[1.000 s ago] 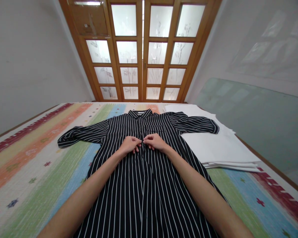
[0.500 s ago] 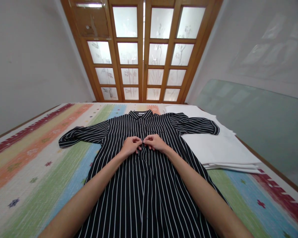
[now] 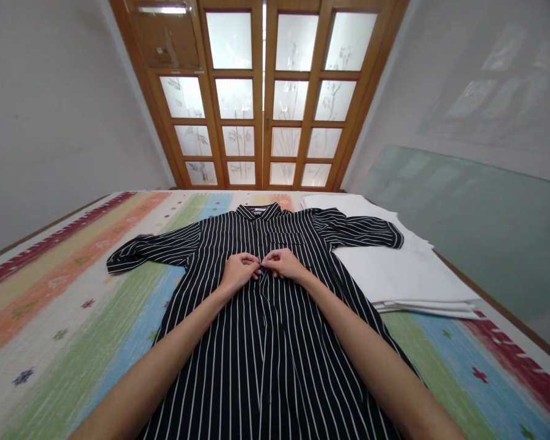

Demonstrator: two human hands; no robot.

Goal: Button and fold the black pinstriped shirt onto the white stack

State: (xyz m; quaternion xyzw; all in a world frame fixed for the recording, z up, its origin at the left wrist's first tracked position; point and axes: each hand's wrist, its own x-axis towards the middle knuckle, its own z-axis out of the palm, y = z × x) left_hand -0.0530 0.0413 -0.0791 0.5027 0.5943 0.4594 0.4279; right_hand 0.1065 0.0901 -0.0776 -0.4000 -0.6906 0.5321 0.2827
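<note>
A black shirt [image 3: 229, 354] with white stripes lies spread face up, its collar at the far end and its sleeves out to both sides. My left hand [image 3: 241, 269] pinches the shirt's front edge at chest height, thumb and forefinger together. Close against it, my right hand [image 3: 284, 264] pinches the same front opening from the other side. The fingertips of both hands nearly meet at the middle line. Any button between them is too small and too covered to make out. Below the hands the front falls in loose folds.
Under the shirt is a striped, multicoloured cloth [image 3: 73, 342]. A stack of white sheets [image 3: 407, 275] lies at the right, partly beneath one sleeve. A pale green glass panel [image 3: 467, 214] leans along the right wall. Wooden doors with frosted panes [image 3: 266, 98] stand at the far end.
The whole view has shifted very slightly. Both hands keep their pinch at the same spot on the shirt front, with only small finger movement.
</note>
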